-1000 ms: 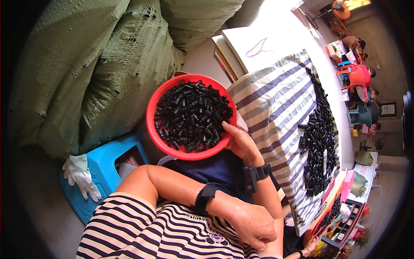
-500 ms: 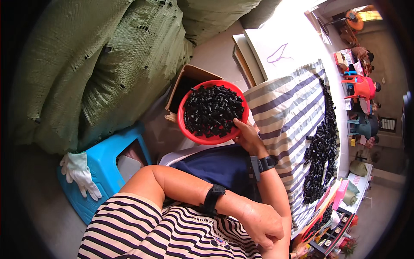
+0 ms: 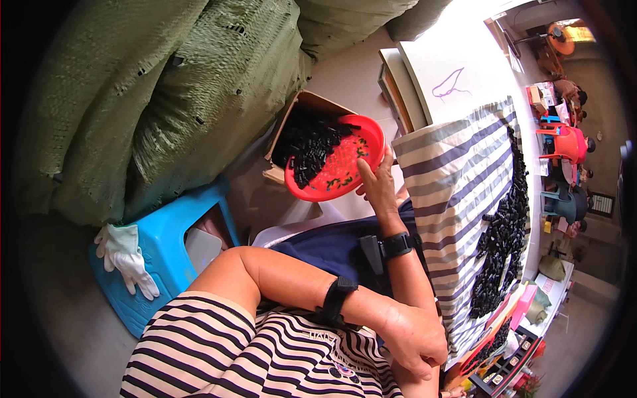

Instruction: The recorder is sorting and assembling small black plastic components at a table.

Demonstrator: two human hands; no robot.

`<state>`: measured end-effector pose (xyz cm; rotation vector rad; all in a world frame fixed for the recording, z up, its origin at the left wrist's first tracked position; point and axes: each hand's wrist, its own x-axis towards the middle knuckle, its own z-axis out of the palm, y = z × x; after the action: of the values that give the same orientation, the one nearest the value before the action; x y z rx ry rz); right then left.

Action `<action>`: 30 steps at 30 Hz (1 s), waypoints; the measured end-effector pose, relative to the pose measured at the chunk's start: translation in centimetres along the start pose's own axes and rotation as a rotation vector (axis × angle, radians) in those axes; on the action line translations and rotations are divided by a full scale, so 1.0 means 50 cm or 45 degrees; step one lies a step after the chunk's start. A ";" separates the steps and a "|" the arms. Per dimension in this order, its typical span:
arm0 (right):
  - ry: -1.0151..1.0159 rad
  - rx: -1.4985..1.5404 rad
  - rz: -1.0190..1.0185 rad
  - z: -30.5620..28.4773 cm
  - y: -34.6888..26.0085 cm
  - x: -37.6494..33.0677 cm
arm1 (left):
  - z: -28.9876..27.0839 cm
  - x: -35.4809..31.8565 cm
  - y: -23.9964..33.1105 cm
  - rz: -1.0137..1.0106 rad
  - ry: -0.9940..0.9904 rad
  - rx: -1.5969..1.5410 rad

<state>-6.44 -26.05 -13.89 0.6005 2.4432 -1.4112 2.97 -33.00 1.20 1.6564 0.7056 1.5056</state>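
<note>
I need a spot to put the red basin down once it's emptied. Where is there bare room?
Bare floor lies between the green sacks, the cardboard box and the stacked boards. The striped cloth is bare on its near side; its far edge is crowded with black parts. The blue stool holds white gloves.

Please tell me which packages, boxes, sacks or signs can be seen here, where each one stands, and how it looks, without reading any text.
Cardboard box: on the floor beside the sacks, brown, open, with small black pieces inside.
Woven sacks: upper left, large, green, bulging.
White board: upper right, flat, with a purple scribble.
Compartment tray: lower right corner, dark, holding small items; details too small to tell.
</note>
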 end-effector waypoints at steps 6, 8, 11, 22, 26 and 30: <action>0.131 -0.124 -0.324 0.007 0.008 -0.009 | 0.012 0.006 -0.005 -0.020 0.003 0.054; 0.113 -0.262 -0.441 0.001 0.003 -0.002 | 0.017 0.010 -0.005 -0.048 0.006 0.131; -0.001 -0.557 -0.619 -0.005 -0.012 -0.008 | 0.019 0.010 -0.015 -0.025 0.031 0.120; 0.059 -1.261 -1.015 0.008 -0.066 -0.030 | 0.009 0.006 -0.015 -0.009 0.125 0.195; 0.061 -1.193 -0.863 0.017 -0.067 -0.036 | 0.013 0.009 -0.017 -0.103 0.087 0.204; 0.157 -1.130 -0.906 0.012 -0.090 -0.044 | 0.011 0.005 -0.015 -0.099 0.079 0.128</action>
<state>-6.60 -29.06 -9.83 -0.4277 3.1367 -0.2736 3.62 -32.49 0.70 1.6424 0.8822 1.4926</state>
